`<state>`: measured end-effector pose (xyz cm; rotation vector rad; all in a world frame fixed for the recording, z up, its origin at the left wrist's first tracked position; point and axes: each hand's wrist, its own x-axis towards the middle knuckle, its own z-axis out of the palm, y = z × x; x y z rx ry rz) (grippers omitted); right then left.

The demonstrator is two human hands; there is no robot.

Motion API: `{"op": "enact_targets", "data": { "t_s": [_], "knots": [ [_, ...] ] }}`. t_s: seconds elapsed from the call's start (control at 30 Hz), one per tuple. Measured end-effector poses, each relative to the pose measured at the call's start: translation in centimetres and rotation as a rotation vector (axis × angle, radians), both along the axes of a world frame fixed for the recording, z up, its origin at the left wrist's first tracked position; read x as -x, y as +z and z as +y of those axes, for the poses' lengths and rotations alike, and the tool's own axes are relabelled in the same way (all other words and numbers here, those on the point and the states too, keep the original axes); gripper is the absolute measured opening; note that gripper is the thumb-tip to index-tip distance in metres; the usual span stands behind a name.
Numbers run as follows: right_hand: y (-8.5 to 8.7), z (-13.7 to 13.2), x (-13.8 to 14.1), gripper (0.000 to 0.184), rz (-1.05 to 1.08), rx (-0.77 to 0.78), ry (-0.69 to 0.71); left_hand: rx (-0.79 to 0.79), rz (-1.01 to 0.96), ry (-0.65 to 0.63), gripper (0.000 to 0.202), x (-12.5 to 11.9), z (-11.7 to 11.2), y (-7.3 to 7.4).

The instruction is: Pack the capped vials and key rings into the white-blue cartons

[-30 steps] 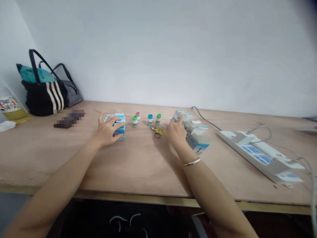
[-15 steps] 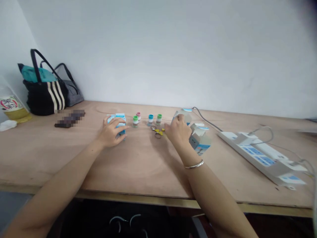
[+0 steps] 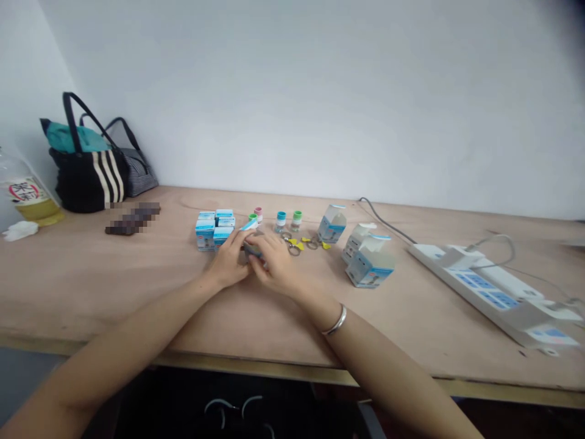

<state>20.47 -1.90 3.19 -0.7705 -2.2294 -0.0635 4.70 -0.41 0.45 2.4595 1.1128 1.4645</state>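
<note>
A small blue-and-white cardboard box with a raised flap sits between my hands, mostly hidden by the fingers. My left hand is closed round its left side, and my right hand grips it from the right. Just left of them, several shut boxes of the same print stand in a cluster. Behind my hands are small clear jars, with a pink lid, a blue lid and green lids. Metal rings with yellow tags lie to the right of my right hand.
Three boxes with open tops stand farther right, one at the back and two nearer the front. A white power strip with plugs and cables fills the right side. Bags, a bottle and a dark blurred object are at left.
My right hand has moved left, away from the open boxes. My left hand has shifted right, off the shut boxes. Both now meet on one box near the middle.
</note>
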Motion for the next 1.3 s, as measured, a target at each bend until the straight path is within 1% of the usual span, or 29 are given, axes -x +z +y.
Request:
{"op": "enact_targets", "data": {
  "t_s": [0.03,0.07,0.1,0.2,0.3,0.33,0.4,0.5,0.6,0.7,0.77,0.83,0.9,0.97,1.07,1.13,1.2,1.3],
  "knots": [
    [0.1,0.3,-0.3,0.032,0.046,0.019,0.069,0.005,-0.013,0.015,0.051,-0.1,0.0,-0.1],
    [0.2,0.7,-0.7,0.032,0.103,0.026,0.109,0.012,-0.018,0.019,0.049,-0.2,0.0,-0.1],
    [0.3,1.0,-1.1,0.030,0.165,0.023,0.119,0.020,-0.016,0.013,0.049,-0.2,0.0,-0.2],
    [0.5,1.9,-2.3,0.019,0.281,0.026,0.057,0.056,-0.018,-0.044,0.058,-0.4,0.0,-0.4],
    [0.4,2.5,-3.3,0.012,0.248,0.122,0.020,0.059,-0.046,-0.124,0.061,-0.4,-0.2,-0.5],
    [0.3,2.6,-3.5,0.012,0.231,0.162,0.011,0.033,-0.041,-0.126,0.060,-0.3,-0.2,-0.4],
    [0.1,2.9,-3.7,0.015,0.220,0.224,-0.012,-0.072,0.020,-0.076,0.055,-0.1,-0.3,-0.2],
    [-0.1,3.1,-3.9,0.022,0.240,0.261,-0.043,-0.288,0.220,0.030,0.042,0.5,-0.4,0.4],
    [0.1,2.9,-3.9,0.033,0.258,0.265,-0.060,-0.423,0.397,0.039,0.032,1.1,-0.4,1.1],
    [0.2,2.5,-3.7,0.040,0.246,0.275,-0.034,-0.426,0.448,0.010,0.023,1.2,-0.4,1.4],
    [0.1,2.4,-3.6,0.038,0.231,0.272,-0.005,-0.387,0.456,0.005,0.019,1.1,-0.4,1.3],
    [-0.1,2.7,-3.6,0.032,0.245,0.260,-0.006,-0.345,0.459,0.006,0.016,1.0,-0.4,1.1],
    [-0.2,3.5,-3.8,0.027,0.264,0.232,-0.066,-0.317,0.458,0.001,0.015,1.0,-0.3,0.8],
    [-0.2,4.8,-4.1,0.024,0.220,0.169,-0.202,-0.302,0.457,-0.008,0.015,1.1,-0.2,0.7],
    [0.1,7.3,-4.8,0.026,-0.010,0.020,-0.488,-0.288,0.454,-0.011,0.017,1.3,-0.1,0.7],
    [0.1,8.7,-5.1,0.029,-0.181,-0.046,-0.634,-0.281,0.446,-0.010,0.018,1.4,0.0,0.7],
    [-0.2,9.7,-5.2,0.032,-0.278,-0.066,-0.714,-0.269,0.426,-0.023,0.018,1.5,0.1,0.7],
    [-0.7,10.3,-5.1,0.028,-0.301,-0.072,-0.729,-0.235,0.364,-0.060,0.022,1.5,0.1,0.6]
  ]
}}
